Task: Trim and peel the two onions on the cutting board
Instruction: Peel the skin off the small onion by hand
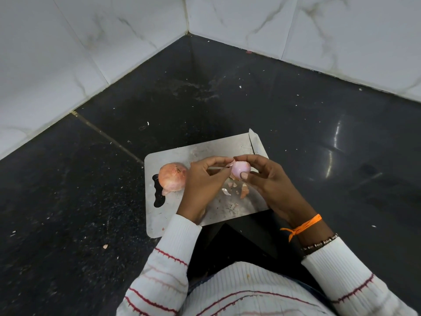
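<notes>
A steel cutting board (pixel 200 151) lies on the black counter. An onion in its dry orange skin (pixel 172 176) rests at the board's left, beside the handle slot. My right hand (pixel 266 179) holds a smaller pale pink onion (pixel 240 168), mostly bare of skin, above the board's middle. My left hand (pixel 202 179) pinches a flap of skin at that onion's top left. Loose skin pieces (pixel 237 189) lie on the board under the hands. A knife blade (pixel 256 141) lies along the board's far right edge, its handle hidden behind my right hand.
The black stone counter (pixel 91 190) is speckled with small crumbs and a skin scrap at the near left. White marble-tiled walls (pixel 68 53) meet in a corner behind the board.
</notes>
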`<state>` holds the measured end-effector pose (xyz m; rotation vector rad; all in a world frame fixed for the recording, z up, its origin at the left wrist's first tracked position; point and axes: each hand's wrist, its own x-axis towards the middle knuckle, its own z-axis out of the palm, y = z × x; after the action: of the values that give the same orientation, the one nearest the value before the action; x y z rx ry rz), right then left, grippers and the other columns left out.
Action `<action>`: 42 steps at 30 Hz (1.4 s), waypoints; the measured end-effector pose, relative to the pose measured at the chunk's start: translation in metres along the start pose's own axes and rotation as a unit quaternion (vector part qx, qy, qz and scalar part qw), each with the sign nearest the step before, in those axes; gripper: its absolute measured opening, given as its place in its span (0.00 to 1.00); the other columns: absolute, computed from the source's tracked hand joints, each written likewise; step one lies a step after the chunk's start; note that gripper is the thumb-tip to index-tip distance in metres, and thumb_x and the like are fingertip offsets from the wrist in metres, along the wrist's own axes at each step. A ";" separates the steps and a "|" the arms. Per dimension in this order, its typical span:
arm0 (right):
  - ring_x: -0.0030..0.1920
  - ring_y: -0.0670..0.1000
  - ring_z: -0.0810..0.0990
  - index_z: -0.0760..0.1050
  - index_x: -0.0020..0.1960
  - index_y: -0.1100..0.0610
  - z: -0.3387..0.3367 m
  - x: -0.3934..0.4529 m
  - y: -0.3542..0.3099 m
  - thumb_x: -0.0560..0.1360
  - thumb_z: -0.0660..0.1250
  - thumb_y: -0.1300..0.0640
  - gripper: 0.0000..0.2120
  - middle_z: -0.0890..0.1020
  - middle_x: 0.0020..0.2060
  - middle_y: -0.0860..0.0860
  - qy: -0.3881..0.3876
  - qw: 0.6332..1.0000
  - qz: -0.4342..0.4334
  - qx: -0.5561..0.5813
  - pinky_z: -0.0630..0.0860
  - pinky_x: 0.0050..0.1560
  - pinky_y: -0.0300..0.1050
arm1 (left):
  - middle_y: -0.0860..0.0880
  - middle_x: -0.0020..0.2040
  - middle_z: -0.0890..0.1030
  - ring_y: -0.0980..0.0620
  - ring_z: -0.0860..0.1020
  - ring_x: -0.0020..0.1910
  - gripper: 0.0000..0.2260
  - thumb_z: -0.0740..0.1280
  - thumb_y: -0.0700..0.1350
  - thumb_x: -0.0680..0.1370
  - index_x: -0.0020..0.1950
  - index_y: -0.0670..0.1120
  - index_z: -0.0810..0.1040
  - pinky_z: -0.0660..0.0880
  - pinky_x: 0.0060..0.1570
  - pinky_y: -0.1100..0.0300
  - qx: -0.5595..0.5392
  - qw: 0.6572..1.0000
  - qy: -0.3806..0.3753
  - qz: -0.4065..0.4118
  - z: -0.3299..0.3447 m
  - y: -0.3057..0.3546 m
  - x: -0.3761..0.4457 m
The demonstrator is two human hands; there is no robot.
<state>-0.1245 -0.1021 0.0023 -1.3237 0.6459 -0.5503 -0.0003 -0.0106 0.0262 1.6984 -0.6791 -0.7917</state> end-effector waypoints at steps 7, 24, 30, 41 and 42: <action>0.56 0.51 0.80 0.76 0.59 0.55 -0.003 -0.001 0.004 0.74 0.65 0.68 0.16 0.80 0.57 0.52 -0.020 1.000 0.010 -0.015 0.78 0.55 0.44 | 0.55 0.41 0.84 0.62 0.81 0.40 0.09 0.72 0.37 0.72 0.50 0.47 0.84 0.75 0.40 0.71 0.060 0.996 -0.021 0.056 -0.006 -0.003 0.000; 0.54 0.50 0.81 0.76 0.59 0.57 0.005 -0.004 0.000 0.73 0.65 0.69 0.16 0.81 0.55 0.50 -0.016 1.000 0.010 -0.023 0.79 0.53 0.42 | 0.50 0.38 0.81 0.57 0.77 0.36 0.04 0.72 0.36 0.70 0.43 0.44 0.83 0.73 0.36 0.71 0.184 0.974 0.005 0.133 -0.004 -0.005 0.005; 0.59 0.58 0.78 0.73 0.61 0.61 0.006 -0.002 0.000 0.77 0.57 0.69 0.15 0.75 0.62 0.60 -0.019 0.976 0.074 0.202 0.78 0.56 0.46 | 0.46 0.41 0.84 0.53 0.82 0.42 0.07 0.69 0.35 0.74 0.43 0.46 0.83 0.77 0.40 0.67 -0.034 0.999 0.035 0.015 -0.001 -0.007 0.004; 0.48 0.52 0.83 0.74 0.57 0.60 0.006 -0.003 0.000 0.68 0.68 0.60 0.18 0.77 0.56 0.58 0.035 0.984 0.075 0.157 0.81 0.46 0.40 | 0.53 0.51 0.83 0.55 0.81 0.52 0.14 0.75 0.45 0.71 0.56 0.49 0.82 0.79 0.52 0.58 -0.004 1.000 -0.009 -0.027 0.004 -0.005 0.002; 0.48 0.52 0.83 0.74 0.57 0.60 0.006 -0.003 0.000 0.67 0.69 0.60 0.19 0.77 0.56 0.58 0.036 0.985 0.076 0.150 0.81 0.46 0.40 | 0.52 0.49 0.84 0.55 0.81 0.50 0.13 0.75 0.43 0.71 0.55 0.48 0.82 0.79 0.52 0.57 -0.008 1.000 -0.010 -0.025 0.003 -0.005 0.002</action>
<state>-0.1229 -0.0958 0.0039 -0.9679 0.6876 -0.5492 -0.0014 -0.0124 0.0201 1.7013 -0.6451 -0.8474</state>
